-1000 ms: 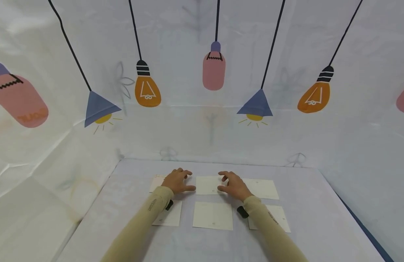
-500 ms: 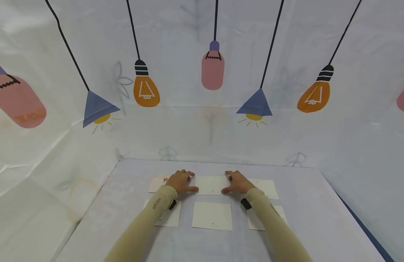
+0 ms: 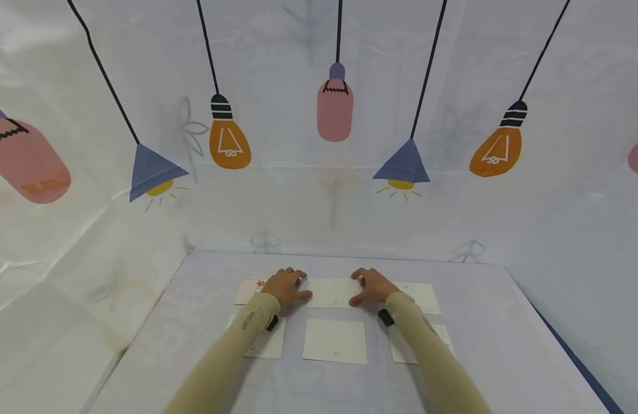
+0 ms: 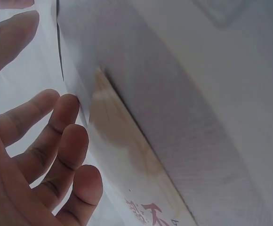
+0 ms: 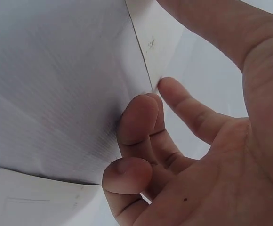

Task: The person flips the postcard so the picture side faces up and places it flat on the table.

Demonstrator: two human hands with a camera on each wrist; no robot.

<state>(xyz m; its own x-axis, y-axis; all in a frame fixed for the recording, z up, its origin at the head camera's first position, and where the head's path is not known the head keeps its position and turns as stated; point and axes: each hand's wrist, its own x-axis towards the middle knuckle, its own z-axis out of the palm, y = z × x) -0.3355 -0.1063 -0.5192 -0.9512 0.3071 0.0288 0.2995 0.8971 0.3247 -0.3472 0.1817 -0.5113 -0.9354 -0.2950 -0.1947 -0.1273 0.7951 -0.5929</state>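
A cream-white paper card (image 3: pixel 329 293) lies flat on the table in the back row, between the two hands. My left hand (image 3: pixel 286 286) is at its left edge, thumb and fingers spread apart and loosely bent. My right hand (image 3: pixel 375 287) is at its right edge in the same way, with fingertips at the card's edge in the right wrist view. Whether either hand presses on the card, I cannot tell. Beside my left hand lies a card with red characters (image 4: pixel 148 207), partly covered by that hand in the head view. Another card (image 3: pixel 422 296) lies partly behind my right wrist.
In the front row are a middle card (image 3: pixel 335 342), a left card (image 3: pixel 269 344) and a right card (image 3: pixel 401 348); the forearms partly cover the outer two. The white table (image 3: pixel 210 322) meets a pale sheet wall (image 3: pixel 298 207) printed with hanging lamps.
Both hands have shifted slightly right over the last second, uncovering the red characters on the back left card. Since half a second ago they have barely moved.
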